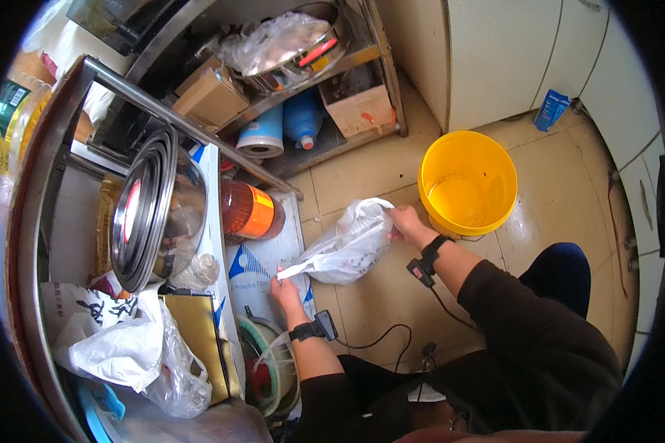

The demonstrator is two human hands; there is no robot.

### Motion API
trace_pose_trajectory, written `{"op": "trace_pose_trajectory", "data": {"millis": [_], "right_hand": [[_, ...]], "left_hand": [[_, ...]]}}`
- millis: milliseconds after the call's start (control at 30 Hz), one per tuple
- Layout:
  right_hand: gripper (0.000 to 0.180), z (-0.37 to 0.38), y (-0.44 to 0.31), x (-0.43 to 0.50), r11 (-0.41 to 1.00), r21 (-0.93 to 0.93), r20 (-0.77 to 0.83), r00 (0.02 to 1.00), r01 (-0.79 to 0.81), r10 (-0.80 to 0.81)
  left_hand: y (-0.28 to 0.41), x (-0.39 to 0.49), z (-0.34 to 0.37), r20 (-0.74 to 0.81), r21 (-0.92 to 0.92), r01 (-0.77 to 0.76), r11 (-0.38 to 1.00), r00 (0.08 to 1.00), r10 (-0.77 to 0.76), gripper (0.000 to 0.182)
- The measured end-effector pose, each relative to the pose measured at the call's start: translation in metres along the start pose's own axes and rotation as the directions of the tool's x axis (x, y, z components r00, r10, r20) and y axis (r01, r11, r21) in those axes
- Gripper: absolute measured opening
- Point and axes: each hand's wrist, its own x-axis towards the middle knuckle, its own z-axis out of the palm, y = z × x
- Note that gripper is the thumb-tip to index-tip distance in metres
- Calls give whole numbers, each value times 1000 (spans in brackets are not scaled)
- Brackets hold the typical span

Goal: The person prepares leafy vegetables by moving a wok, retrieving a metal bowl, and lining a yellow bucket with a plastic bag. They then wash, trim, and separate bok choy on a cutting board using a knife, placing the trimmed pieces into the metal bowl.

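Note:
A white plastic bag (352, 249) with faint print is stretched between my two hands, low over the tiled floor. My left hand (286, 293) grips one twisted end of it, above the film-covered lower shelf (255, 293). At the opposite end, my right hand (407, 224) pinches the bag's other corner. The bag bulges in the middle; whatever it may contain is hidden. Just beyond my right hand stands a yellow plastic bucket (468, 183), upright, with nothing visible inside but its bottom.
A large jar with a red-brown body and orange label (252, 210) is on the lower shelf. Metal lids (144, 210) and plastic bags (122, 343) crowd the upper shelf at left. A metal rack (310, 155) stands ahead, white cabinets (499, 55) at right. A blue packet (552, 111) leans there.

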Motion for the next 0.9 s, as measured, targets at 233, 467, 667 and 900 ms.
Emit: {"op": "trace_pose_trajectory", "data": {"millis": [233, 467, 667, 900], "right_hand": [[26, 17, -7, -8, 997, -82, 50, 999, -4, 8], [25, 34, -13, -38, 278, -797, 164, 635, 536, -755], [26, 55, 15, -19, 228, -540, 686, 580, 810, -439], [71, 17, 43, 21, 36, -727, 653, 707, 686, -271]], "left_hand": [[8, -9, 4, 545, -751, 526, 399, 835, -75, 46], [4, -31, 33, 657, -664, 595, 452, 754, -28, 52], [7, -38, 42, 690, -624, 534, 571, 720, 81, 52], [-7, -27, 18, 594, -611, 439, 659, 804, 15, 51]]}}
